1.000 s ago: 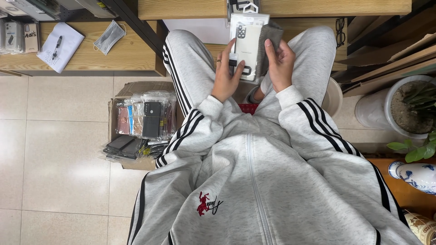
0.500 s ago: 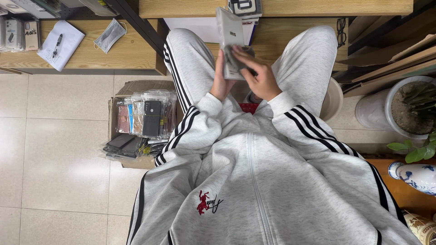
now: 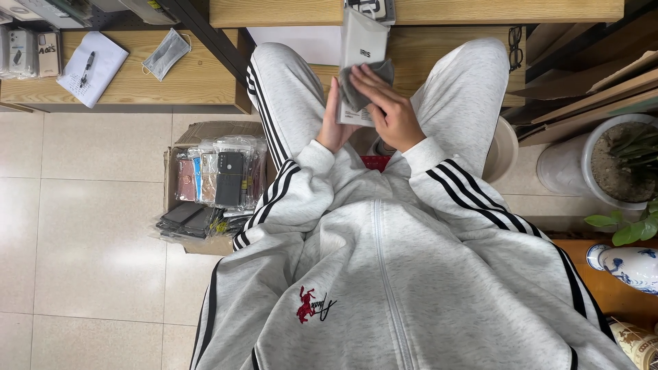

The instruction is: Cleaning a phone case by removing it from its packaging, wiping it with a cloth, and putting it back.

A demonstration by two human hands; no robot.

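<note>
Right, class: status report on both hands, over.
Left hand grips flat grey phone-case package. Right hand presses grey cloth on it. Nothing in between.

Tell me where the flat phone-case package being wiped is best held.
Judging by its pose, grip the flat phone-case package at its lower left edge, coming from the left, as the left hand does. It stands upright and thin, and the right hand presses a grey cloth on its face.

- A flat, pale grey packet (image 3: 362,48), rectangular and roughly upright, its face turned toward the person; its lower left edge sits in the left hand (image 3: 334,123).
- A small dark grey cloth (image 3: 362,85), crumpled, pressed against the packet's face under the right hand (image 3: 389,109).
</note>
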